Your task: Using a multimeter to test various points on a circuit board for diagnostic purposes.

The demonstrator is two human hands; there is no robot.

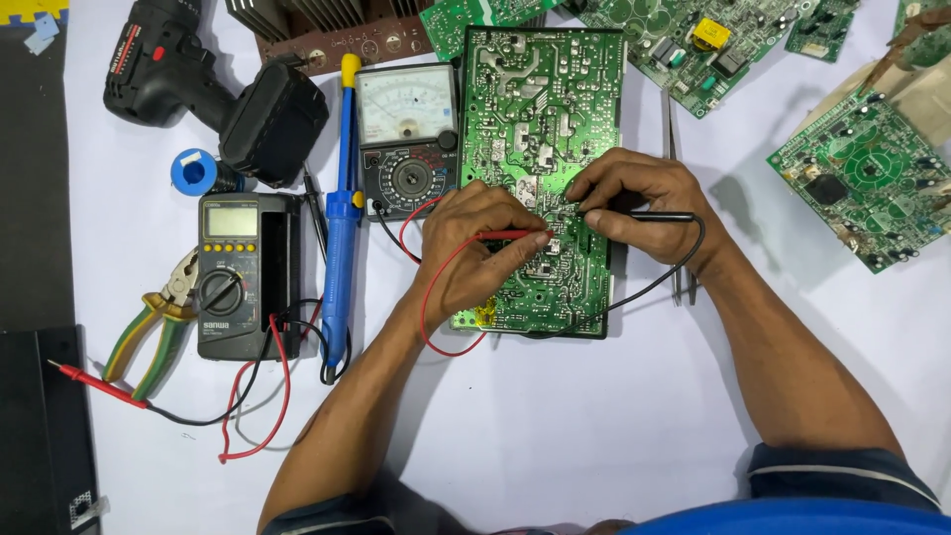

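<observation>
- Your left hand [475,248] and right hand [634,203] rest on the large green rectangular circuit board [540,109], which lies on the white table [594,426].
- The grey analogue meter with a dial [408,139] sits just left of the board.
- The blue-handled soldering iron [342,218] lies left of that meter.
- The dark digital multimeter [238,272] lies left of the iron, with the green-handled pliers [158,327] beside it.

Glossy green circuit board [540,119]; matt black plastic drill [213,89]; smooth blue plastic soldering iron [342,218].
</observation>
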